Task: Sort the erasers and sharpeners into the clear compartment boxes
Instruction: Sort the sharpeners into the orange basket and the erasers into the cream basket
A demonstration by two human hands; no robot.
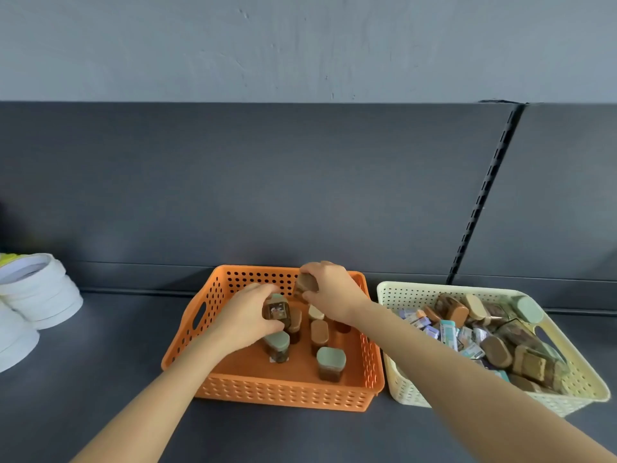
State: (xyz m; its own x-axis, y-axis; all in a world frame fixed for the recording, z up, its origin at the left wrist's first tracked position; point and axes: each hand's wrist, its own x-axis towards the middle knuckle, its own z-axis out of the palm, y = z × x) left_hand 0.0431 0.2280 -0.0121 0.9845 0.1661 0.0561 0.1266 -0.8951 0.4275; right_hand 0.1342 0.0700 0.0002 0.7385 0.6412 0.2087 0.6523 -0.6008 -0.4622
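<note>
Orange plastic, full of small holes, makes the basket (pixel 287 392) in the middle of the dark shelf (pixel 100 379), and both hands work inside it. The left hand (pixel 245 320) has its fingers curled round a green-lidded sharpener (pixel 276 309), which it holds just above the basket floor, toward the back left. The right hand (pixel 335 295) pinches a brown-lidded sharpener (pixel 306 284) between thumb and fingers, close to the back wall and a little tilted. Around them several other sharpeners (pixel 330 362) stand upright on the orange floor, apart from each other. Just beside it, on the right, a cream basket (pixel 405 297) holds a mixed heap of more sharpeners lying on their sides and small wrapped erasers (pixel 449 332). White tape rolls (pixel 36 289) are stacked at the far left. I judge that the step in hand is to set sharpeners down in the orange basket, separate from the mixed heap. No clear compartment box shows in this view, so I cannot say where one is. The task seems not far along, because the cream basket is much fuller. The next move calls for lowering each piece onto a free place, upright, without knocking its neighbours, and then loosening the fingers.
</note>
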